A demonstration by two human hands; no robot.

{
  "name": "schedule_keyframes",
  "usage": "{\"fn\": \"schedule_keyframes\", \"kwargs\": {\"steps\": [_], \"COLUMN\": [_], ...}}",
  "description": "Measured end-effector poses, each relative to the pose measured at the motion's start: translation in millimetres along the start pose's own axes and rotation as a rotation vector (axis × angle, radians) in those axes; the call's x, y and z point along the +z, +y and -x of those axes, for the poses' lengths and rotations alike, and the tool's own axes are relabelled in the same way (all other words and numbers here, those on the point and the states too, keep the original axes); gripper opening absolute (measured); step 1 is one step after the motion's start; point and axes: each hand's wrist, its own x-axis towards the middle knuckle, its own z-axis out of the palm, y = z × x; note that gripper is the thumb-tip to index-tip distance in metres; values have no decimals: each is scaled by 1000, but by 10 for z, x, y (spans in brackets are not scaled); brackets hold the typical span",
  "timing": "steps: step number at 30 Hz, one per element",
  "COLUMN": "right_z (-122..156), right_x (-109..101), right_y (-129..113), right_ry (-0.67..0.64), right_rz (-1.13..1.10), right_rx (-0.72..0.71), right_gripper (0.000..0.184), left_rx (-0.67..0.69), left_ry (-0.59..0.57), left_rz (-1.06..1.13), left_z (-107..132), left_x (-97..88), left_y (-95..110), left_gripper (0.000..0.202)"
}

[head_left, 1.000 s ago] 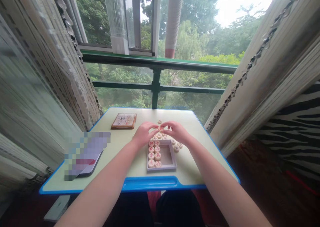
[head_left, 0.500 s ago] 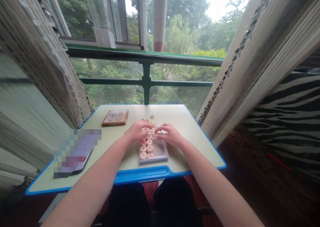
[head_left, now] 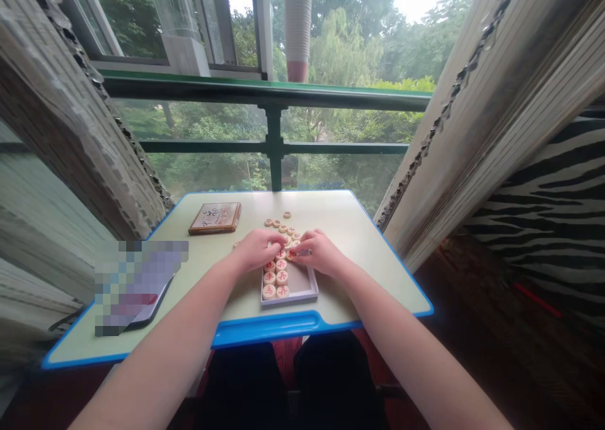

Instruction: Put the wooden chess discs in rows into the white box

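A shallow pale box (head_left: 314,289) lies on the table, its left side holding two columns of round Chinese chess pieces (head_left: 282,277) with red characters. Over the far left part of the box, my left hand (head_left: 255,251) has its fingers bent and drawn together; whatever is between them is hidden. My right hand (head_left: 321,252) reaches in from the other side, thumb and fingers closed on a red-marked Chinese chess piece at the far end of the box. More loose pieces (head_left: 283,228) lie on the table just beyond both hands.
A flat brown-edged case (head_left: 215,218) rests at the table's back left. Nearer on the left lies a dark-edged flat object (head_left: 151,307), mostly blurred out. The table (head_left: 378,278) has a raised blue edge. Curtains (head_left: 439,140) hang at both sides, with a green railing (head_left: 331,99) behind.
The view has tilted and shifted slightly. My right fingers and the piece have moved a little inward at the box's far end; my left hand stays nearly in place.
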Motion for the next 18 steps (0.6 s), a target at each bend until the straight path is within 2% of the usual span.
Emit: {"fn": "schedule_keyframes", "kwargs": {"steps": [9,18], "right_z": [-26,-35], "right_x": [4,-20], "right_y": [40,14], "right_ry": [-37,-52], "right_rz": [16,18], "right_rx": [-60,-59], "right_gripper": [18,18], "left_rx": [-9,-10], "left_ry": [27,42], "left_rz": [-5,-7], "left_z": [-4,-24], "left_x": [24,41], "left_y": [4,-1], "left_gripper": [28,28]}}
